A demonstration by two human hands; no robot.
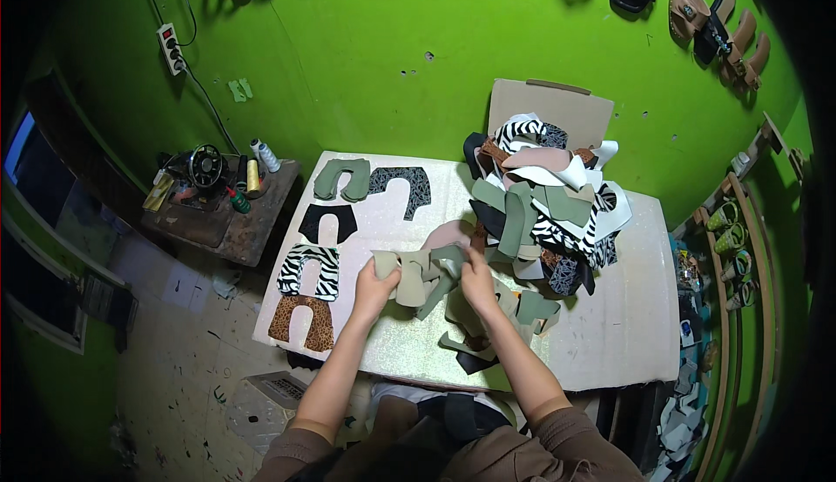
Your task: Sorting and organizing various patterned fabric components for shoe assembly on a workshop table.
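Over the front middle of the table, my left hand is closed on a bunch of beige and grey-green shoe upper pieces, cut from leather-like sheet. My right hand grips the right side of the same bunch, by a dark green piece. A pinkish piece lies just behind. Under and beside my right wrist are loose green and black scraps. To the left, U-shaped uppers sit sorted by material: green, grey patterned, black, zebra and leopard print.
A tall mixed heap of cut pieces spills from an open cardboard box at the back right of the table. A sewing machine with thread cones stands at far left. Shoe racks line the right wall.
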